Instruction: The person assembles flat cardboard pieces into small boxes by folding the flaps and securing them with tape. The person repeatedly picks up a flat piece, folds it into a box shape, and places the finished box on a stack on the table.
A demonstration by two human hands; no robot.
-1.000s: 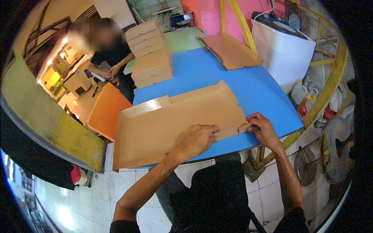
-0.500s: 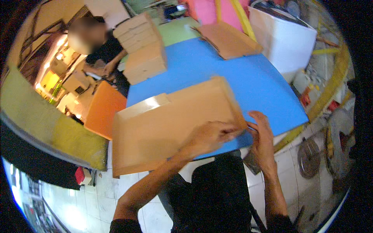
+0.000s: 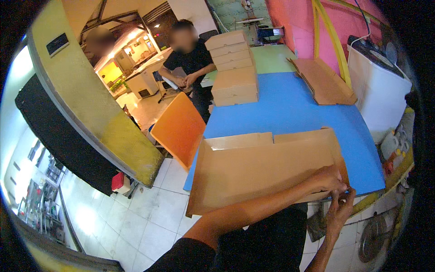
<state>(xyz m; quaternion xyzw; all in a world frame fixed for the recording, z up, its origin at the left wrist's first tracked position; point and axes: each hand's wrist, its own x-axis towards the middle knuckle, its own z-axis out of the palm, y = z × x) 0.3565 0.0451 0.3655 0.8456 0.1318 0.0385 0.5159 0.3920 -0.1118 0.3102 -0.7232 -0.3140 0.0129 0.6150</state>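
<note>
The left hand (image 3: 327,179) and the right hand (image 3: 339,209) both pinch the near right corner of the flat brown cardboard box blank (image 3: 263,170), which overhangs the blue bench (image 3: 294,109).

Brown cardboard packages on the blue desk

A flat unfolded brown cardboard box (image 3: 267,174) lies at the near edge of the desk; a stack of closed brown cardboard boxes (image 3: 232,68) stands at the far side, and flat brown cardboard sheets (image 3: 322,80) lie far right. A small dark rectangular sign (image 3: 57,43) hangs on the yellow wall.
</note>
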